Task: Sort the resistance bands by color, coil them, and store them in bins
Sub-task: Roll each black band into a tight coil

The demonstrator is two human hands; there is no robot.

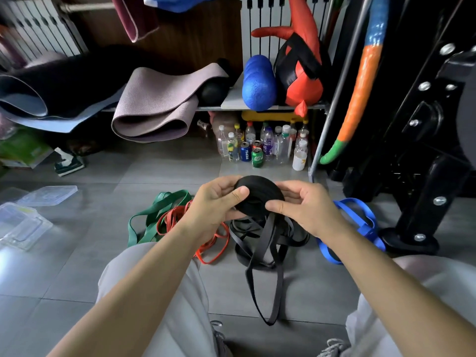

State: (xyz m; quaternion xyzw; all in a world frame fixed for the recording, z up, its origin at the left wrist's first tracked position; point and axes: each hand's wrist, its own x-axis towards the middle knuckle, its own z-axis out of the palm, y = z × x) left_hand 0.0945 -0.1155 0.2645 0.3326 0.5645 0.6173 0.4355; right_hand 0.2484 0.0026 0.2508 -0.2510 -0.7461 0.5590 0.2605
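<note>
Black coil (258,195) is sitting between both hands, held up over the tiles (77,279). We're gripping it with the left hand (213,204), thumb across the front face and fingers curled behind. Right hand (306,207) is pinching the coil's right edge, thumb on the face, fingers wrapped over the top.

Loose tail (269,322) of the same band is hanging from the coil down between our knees; can't tell if its loop end is touching the floor.

More black bands (244,231) are lying in a heap right under the coil. Green band (154,212) and red band (208,249) are lying tangled just left of that heap, partly behind our left forearm. Blue band (360,220) is lying to the right, beside a black rack foot (409,243).

Clear bins (23,222) are sitting well off to the left, with a loose lid (49,194) just behind them.
</note>
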